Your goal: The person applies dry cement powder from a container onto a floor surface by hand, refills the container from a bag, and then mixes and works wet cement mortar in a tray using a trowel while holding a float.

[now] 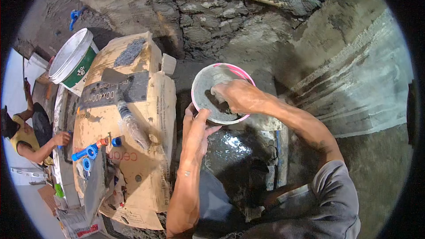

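A round white tub (201, 106) with a pink rim holds grey wet mortar (208, 77). My left hand (195, 124) grips the tub's near left side, thumb up by the rim and fingers beneath. Over the tub, my right hand (237, 97) reaches in from the right, fingers curled down into the mortar; its fingertips are hidden. To the left, a pointing trowel (128, 110) caked with mortar lies on a cardboard box (152, 168), apart from both hands.
Blue pipe fittings (90, 151) and a grey flat blade (96, 190) rest on the box's near left. Behind it stands a white-and-green bucket (82, 73). Rough mortar (212, 26) covers the surface ahead. Another person (33, 135) works at far left, one hand on a blue handle.
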Demonstrator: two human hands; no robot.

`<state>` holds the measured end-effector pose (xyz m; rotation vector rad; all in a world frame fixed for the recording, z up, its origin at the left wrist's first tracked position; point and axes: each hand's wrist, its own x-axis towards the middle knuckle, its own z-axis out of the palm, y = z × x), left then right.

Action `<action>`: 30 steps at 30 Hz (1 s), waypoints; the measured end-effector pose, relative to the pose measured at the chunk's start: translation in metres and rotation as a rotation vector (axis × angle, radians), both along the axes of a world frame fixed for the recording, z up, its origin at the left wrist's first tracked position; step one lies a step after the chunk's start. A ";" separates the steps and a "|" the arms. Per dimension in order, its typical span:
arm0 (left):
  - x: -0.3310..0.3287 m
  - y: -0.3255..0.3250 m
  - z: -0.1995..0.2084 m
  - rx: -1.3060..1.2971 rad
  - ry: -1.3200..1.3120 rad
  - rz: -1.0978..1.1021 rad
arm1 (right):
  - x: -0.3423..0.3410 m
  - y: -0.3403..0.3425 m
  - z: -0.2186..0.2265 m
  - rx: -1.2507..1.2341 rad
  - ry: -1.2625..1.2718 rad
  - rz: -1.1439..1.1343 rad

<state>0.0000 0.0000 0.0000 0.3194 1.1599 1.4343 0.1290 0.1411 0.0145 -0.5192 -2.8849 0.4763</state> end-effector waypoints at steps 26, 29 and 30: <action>0.007 -0.002 0.002 0.001 -0.010 -0.125 | 0.013 -0.020 0.016 -0.292 -0.073 0.182; 0.008 -0.001 0.002 0.000 -0.006 -0.131 | 0.016 -0.016 0.014 -0.253 -0.090 0.216; 0.007 -0.002 0.001 -0.001 -0.006 -0.129 | 0.016 -0.015 0.015 -0.254 -0.089 0.218</action>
